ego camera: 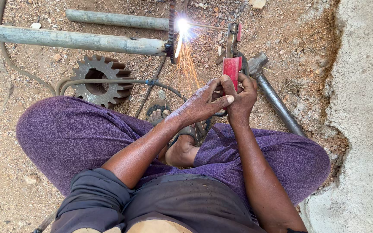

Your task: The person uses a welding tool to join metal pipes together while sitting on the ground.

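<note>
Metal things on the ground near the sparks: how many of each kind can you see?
Grey pipes: 2
Toothed gears: 2, one loose on the dirt, one on the pipe end at the arc
Hammers: 1
Red-handled electrode holders: 1, gripped by the left hand and right hand
Total: 6

A single head-worn camera looks steeply down, close over the person's own lap and both forearms, facing forward across dirt ground (22, 194) toward the pipes (74, 39).
</note>
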